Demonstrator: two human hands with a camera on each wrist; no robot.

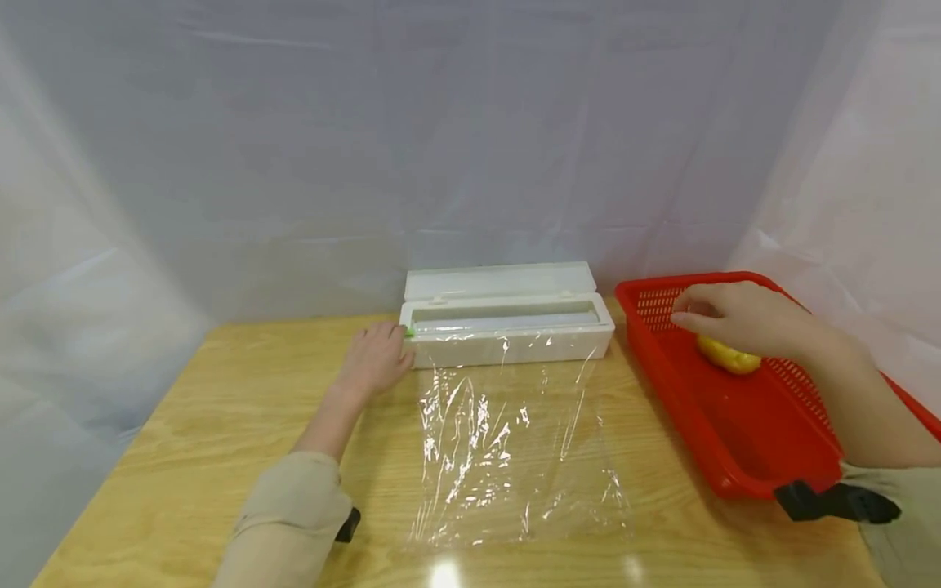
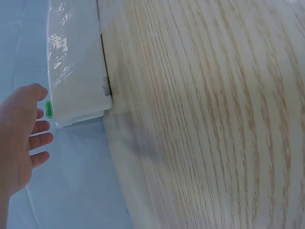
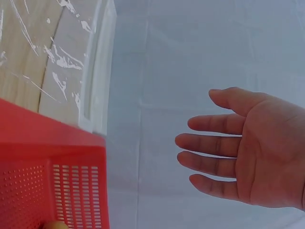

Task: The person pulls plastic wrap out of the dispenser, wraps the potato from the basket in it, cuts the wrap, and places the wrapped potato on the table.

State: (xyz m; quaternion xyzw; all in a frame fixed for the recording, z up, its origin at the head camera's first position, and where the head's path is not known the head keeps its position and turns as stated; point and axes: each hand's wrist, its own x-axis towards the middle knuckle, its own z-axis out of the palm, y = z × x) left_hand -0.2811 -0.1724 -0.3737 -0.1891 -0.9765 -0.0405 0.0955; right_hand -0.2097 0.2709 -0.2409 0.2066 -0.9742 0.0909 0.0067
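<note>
A white cling film dispenser box [image 1: 470, 351] stands at the back of the table, its lid [image 1: 500, 282] raised. A sheet of clear cling film [image 1: 507, 465] runs from it over the front wall and lies wrinkled on the wood. My left hand [image 1: 376, 359] is at the box's left end, beside a small green slider [image 2: 49, 109], with fingers loosely extended. Over the red basket [image 1: 687, 425] hovers my right hand [image 1: 757, 318], palm [image 3: 269, 157] bare and fingers spread. Below that hand, a yellow fruit-like object [image 1: 728, 358] lies in the basket, partly hidden by it.
The light wooden table [image 1: 243, 392] ends at a pale plastic sheet [image 1: 309, 180] hanging behind and at both sides. The basket's perforated walls rise close to the right end of the dispenser. Black straps [image 1: 838, 502] sit at the sleeves.
</note>
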